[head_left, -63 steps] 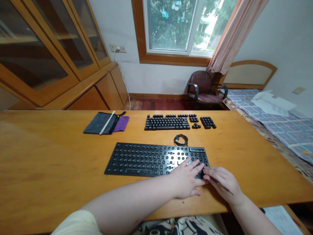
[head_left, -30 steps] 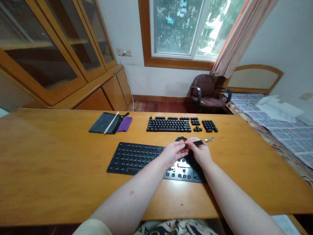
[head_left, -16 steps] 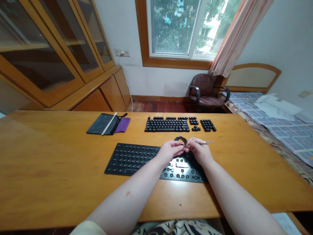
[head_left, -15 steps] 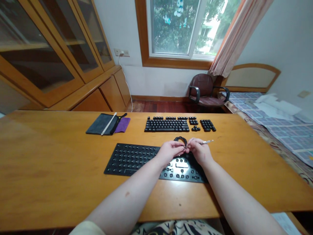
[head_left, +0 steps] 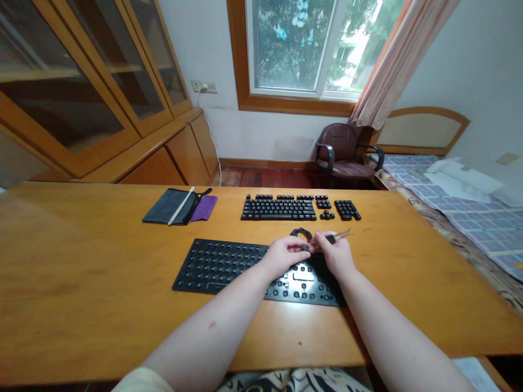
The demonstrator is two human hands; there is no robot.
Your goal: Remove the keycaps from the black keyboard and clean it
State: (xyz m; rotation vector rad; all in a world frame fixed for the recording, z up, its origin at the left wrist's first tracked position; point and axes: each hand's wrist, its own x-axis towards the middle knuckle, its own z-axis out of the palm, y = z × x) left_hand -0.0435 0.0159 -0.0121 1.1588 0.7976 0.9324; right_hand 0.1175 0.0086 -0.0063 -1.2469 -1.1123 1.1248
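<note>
My left hand [head_left: 284, 255] is over the right half of a black keyboard base [head_left: 229, 267] whose keycaps are off. Between its thumb and fingers is a small dark piece [head_left: 305, 247], seemingly a keycap. Close beside it, my right hand [head_left: 335, 256] is closed on a wire keycap puller [head_left: 330, 238] with a black middle and thin metal wires. Its wires reach past the hand to the right and also toward the dark piece. Whether they touch it I cannot tell. A coiled black cable [head_left: 301, 233] lies just behind the hands.
Rows of loose black keycaps [head_left: 279, 209] are laid out in keyboard order behind the base, with a number-pad block [head_left: 347, 209] at their right. On the left lie a grey pouch [head_left: 163, 207], a pale stick [head_left: 181, 207] and a purple cloth [head_left: 205, 208]. All rest on a wooden desk [head_left: 102, 283].
The puller has turned in my right hand, so its black middle and spread wires now show. The small dark piece has become visible in my left fingers. Both hands stay nearly in place.
</note>
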